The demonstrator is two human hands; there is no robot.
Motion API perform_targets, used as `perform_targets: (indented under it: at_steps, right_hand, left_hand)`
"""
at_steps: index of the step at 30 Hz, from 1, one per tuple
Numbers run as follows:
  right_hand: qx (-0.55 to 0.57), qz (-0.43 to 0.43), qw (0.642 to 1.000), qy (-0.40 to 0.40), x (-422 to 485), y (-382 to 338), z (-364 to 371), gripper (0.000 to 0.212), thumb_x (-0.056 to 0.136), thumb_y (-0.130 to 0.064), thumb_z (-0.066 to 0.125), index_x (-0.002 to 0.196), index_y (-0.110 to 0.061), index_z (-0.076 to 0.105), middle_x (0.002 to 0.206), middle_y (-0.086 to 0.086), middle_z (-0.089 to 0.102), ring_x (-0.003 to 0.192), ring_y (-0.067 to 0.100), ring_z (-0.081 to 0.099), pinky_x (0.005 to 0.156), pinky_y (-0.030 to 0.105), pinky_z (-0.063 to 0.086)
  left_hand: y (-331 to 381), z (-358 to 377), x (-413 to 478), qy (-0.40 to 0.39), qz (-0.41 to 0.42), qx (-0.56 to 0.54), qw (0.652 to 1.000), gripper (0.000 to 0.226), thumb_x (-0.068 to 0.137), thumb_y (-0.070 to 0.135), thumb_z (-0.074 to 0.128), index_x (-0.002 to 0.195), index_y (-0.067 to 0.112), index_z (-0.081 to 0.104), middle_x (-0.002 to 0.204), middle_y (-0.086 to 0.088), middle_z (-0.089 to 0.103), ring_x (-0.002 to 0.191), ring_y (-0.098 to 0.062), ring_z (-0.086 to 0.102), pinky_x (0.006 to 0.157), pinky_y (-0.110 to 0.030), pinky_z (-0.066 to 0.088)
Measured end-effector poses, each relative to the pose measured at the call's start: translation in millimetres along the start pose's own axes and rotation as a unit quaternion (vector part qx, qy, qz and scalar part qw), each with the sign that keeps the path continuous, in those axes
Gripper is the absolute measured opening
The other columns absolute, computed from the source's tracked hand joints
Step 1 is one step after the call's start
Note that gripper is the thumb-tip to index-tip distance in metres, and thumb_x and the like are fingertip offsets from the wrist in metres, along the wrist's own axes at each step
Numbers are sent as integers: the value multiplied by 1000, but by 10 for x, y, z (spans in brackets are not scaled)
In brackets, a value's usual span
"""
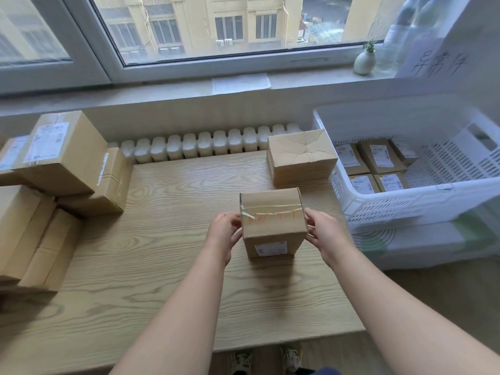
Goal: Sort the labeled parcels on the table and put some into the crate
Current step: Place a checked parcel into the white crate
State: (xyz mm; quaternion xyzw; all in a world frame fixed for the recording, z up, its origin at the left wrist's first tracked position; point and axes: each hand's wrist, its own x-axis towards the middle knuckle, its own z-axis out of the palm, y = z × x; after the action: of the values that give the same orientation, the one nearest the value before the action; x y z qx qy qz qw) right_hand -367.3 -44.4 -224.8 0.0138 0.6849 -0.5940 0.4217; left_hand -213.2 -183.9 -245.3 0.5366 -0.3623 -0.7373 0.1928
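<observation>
Two hands — left hand (pixel 224 234) and right hand (pixel 326 234) — each grip a side of the small parcel (pixel 273 223) above mid-surface (pixel 162 266), its label facing the person, likely for reading — crate (pixel 405 209) near, right.

Our left hand (pixel 223 234) and right hand (pixel 326 236) flank a box (pixel 272 223) over the table (pixel 162 266); stacked boxes (pixel 62 158) lie left, a second box (pixel 301 155) behind, the crate (pixel 392 209) holding parcels (pixel 378 155) right.
</observation>
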Motion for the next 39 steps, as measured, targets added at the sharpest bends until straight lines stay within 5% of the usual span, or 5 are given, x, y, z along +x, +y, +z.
perform_targets:
  at_steps: [9,15,24,32,39]
  right_hand:
    - [-113,-44,993,-3,-45,17,72,48,95,-58,59,119,-15,60,116,1,67,103,13,61,90,31,48]
    - [-166,-95,981,-31,-27,73,188,71,91,-51,69,149,-20,42,138,-6,52,123,13,52,102,29,40]
    - [-160,-109,981,-9,25,157,173,46,90,-43,73,128,-22,60,118,-7,67,110,10,63,91,29,48]
    - [-170,-107,980,-10,6,152,173,38,90,-43,73,121,-23,62,111,-9,69,103,7,64,88,25,50]
    - [-133,-69,989,-20,-77,97,182,28,92,-40,72,115,-30,61,110,-13,69,93,-6,59,71,15,43]
  left_hand:
    - [-19,196,-73,4,58,85,995,53,91,52,67,128,15,55,126,-4,63,114,-19,60,108,-43,47]
    - [-98,276,-62,-12,130,141,981,90,58,66,76,131,17,59,124,-3,70,114,-21,68,105,-47,51]
    - [-293,177,207,-4,159,172,972,111,49,91,73,134,22,57,136,-7,63,127,-24,60,111,-51,45]
    - [-238,170,159,-19,133,166,977,99,55,81,79,134,25,57,135,-4,64,126,-22,61,111,-49,46]
    - [119,227,25,-77,92,158,980,49,87,15,78,131,12,57,127,-11,68,97,-14,69,76,-21,55]
